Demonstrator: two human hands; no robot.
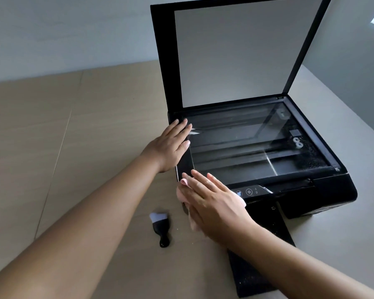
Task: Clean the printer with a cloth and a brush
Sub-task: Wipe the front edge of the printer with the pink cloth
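Nearest, the output tray (259,264) juts out of the printer's front toward the person, half covered by the right forearm and cut off at the bottom edge, so I cannot tell how far it reaches; just left of it the brush (161,227) lies idle on the table (73,147), pale bristles pointing away, set down close by, I'd guess, for the dusty corners later; next, the right hand (212,206) lies flat with fingers straight and slightly spread, pressing the pink cloth (183,190) against the front left corner of the printer (320,190); only the cloth's edges peep out around the palm, so its size and folding are hidden, and part of the control panel (249,192) sits under it; farther on, the left hand (171,145) rests open on the left rim, fingers together and extended, probably steadying the machine against the push of wiping; beyond, the scanner glass (246,147) shows streaks and specks near its right side, though reflections make it hard to judge; farthest, the lid (235,50) stands raised, propped open to bare the glass.
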